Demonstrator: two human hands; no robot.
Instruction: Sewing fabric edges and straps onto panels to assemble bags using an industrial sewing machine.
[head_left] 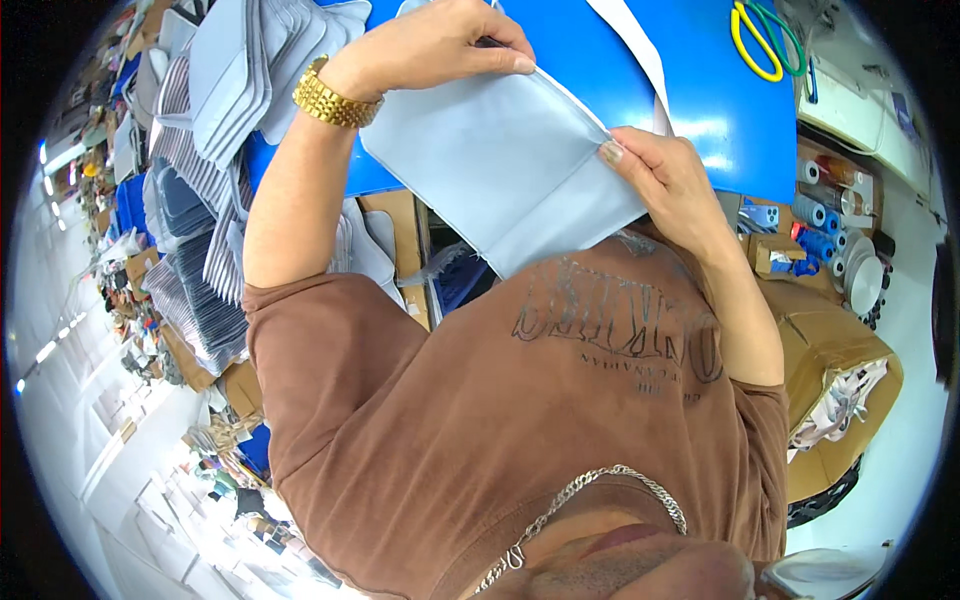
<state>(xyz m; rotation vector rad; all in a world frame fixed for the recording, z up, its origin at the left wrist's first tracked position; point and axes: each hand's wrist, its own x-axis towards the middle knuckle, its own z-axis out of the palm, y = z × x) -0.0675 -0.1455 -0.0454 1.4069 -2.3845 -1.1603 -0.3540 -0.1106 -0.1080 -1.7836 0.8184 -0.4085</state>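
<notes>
A light grey-blue fabric panel (pixel 490 150) with a sewn seam is stretched out in front of my chest, over the near part of the blue tabletop (pixel 720 90). My left hand (pixel 460 45), a gold watch (pixel 332 95) on its wrist, pinches the panel's far edge between thumb and fingers. Farther right along the same edge, my right hand (pixel 660 175) grips it with the thumb on top. A crease or stitched line crosses the panel below the right thumb. Beyond the right hand a white strip (pixel 635 40) lies on the blue surface.
Scissors (pixel 757 40) with yellow and green handles lie at the far right of the table. Stacked grey pieces (pixel 235 85) and striped pieces (pixel 190 160) stand at the left. Thread spools (pixel 815 212) and an opened cardboard box (pixel 825 340) are on the right.
</notes>
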